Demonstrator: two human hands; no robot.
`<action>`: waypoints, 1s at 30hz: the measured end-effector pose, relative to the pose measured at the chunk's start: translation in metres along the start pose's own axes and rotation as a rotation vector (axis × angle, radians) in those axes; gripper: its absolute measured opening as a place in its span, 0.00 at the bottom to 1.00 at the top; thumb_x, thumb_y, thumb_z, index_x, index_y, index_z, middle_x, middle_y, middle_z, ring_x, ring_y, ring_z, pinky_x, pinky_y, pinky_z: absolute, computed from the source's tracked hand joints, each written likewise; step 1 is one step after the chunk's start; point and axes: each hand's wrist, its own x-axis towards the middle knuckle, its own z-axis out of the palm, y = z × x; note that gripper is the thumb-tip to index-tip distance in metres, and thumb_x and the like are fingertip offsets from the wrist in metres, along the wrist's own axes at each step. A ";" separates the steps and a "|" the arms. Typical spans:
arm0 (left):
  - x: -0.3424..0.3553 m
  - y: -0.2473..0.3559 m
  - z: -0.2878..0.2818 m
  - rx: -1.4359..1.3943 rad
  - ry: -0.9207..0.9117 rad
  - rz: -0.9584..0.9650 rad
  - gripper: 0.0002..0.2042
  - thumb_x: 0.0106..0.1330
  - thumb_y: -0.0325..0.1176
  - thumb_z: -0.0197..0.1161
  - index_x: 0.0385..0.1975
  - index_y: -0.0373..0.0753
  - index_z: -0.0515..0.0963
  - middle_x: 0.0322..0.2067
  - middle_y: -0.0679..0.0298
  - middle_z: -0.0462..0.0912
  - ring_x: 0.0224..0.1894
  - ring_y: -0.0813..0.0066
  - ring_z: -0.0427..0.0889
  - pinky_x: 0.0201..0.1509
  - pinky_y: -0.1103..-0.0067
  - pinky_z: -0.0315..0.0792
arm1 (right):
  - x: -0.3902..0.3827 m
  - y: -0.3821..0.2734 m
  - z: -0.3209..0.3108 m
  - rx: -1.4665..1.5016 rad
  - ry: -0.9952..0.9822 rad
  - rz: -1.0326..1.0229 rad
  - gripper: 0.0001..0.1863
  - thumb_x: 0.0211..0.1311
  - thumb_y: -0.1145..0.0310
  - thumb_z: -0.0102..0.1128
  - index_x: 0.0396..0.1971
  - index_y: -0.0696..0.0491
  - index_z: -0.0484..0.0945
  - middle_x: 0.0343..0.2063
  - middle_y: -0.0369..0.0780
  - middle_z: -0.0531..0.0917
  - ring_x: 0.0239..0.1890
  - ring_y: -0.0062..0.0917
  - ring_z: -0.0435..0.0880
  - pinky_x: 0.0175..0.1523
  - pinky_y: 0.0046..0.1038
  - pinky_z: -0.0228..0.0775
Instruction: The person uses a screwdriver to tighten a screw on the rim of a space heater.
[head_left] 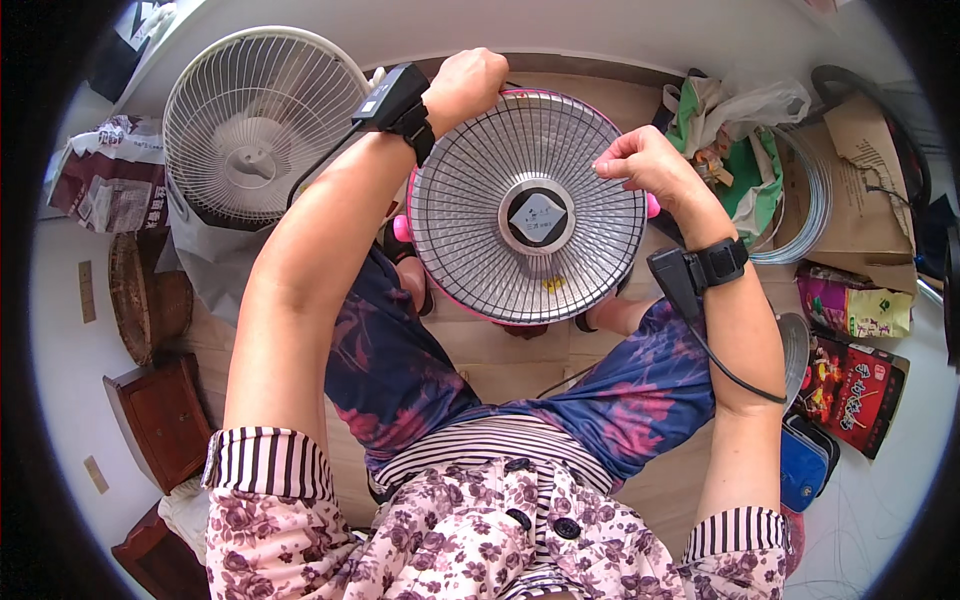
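Observation:
A round pink-rimmed heater with a dark wire grille, reflective dish and silver hub faces up between my knees. My left hand is closed on its top rim, the fingertips hidden behind the hand. My right hand is over the upper right of the grille, thumb and index finger pinched together; what is between them, if anything, is too small to make out. Pink knobs stick out at the heater's sides. A black device is strapped to each of my wrists.
A white fan lies face up at upper left beside a maroon bag. Wooden cabinets line the left. At right are a green bag, coiled wire, cardboard, packets, a red box and a blue case.

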 end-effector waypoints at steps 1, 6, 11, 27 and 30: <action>0.001 0.001 0.001 -0.003 0.001 0.001 0.03 0.46 0.24 0.61 0.20 0.31 0.79 0.22 0.47 0.79 0.28 0.51 0.81 0.34 0.66 0.75 | 0.000 0.001 0.000 -0.001 0.001 0.002 0.07 0.48 0.67 0.66 0.25 0.55 0.80 0.26 0.35 0.83 0.30 0.18 0.77 0.36 0.26 0.68; 0.002 -0.002 0.004 0.033 0.009 0.024 0.03 0.47 0.22 0.60 0.20 0.31 0.80 0.22 0.47 0.80 0.29 0.51 0.81 0.34 0.66 0.76 | 0.001 -0.002 0.002 -0.019 0.010 0.033 0.07 0.48 0.68 0.66 0.26 0.55 0.80 0.25 0.36 0.82 0.31 0.21 0.79 0.38 0.28 0.70; 0.002 0.001 0.007 0.020 0.002 0.014 0.04 0.47 0.21 0.58 0.20 0.31 0.79 0.22 0.48 0.80 0.29 0.52 0.81 0.34 0.66 0.76 | -0.001 -0.003 0.000 0.021 0.013 0.076 0.08 0.48 0.69 0.65 0.26 0.56 0.79 0.26 0.37 0.82 0.32 0.21 0.80 0.39 0.28 0.70; 0.002 0.004 0.003 0.075 -0.024 0.018 0.04 0.47 0.22 0.57 0.21 0.32 0.80 0.23 0.48 0.80 0.29 0.52 0.82 0.34 0.66 0.76 | -0.002 0.000 0.003 0.374 0.032 0.174 0.08 0.51 0.72 0.65 0.30 0.58 0.78 0.29 0.41 0.82 0.34 0.25 0.82 0.40 0.33 0.77; 0.001 0.005 0.001 0.055 -0.029 0.026 0.04 0.47 0.22 0.57 0.21 0.32 0.80 0.22 0.48 0.80 0.29 0.52 0.82 0.33 0.66 0.76 | -0.002 0.003 0.005 0.369 0.044 0.151 0.08 0.52 0.72 0.65 0.30 0.58 0.78 0.29 0.41 0.82 0.35 0.25 0.82 0.40 0.34 0.77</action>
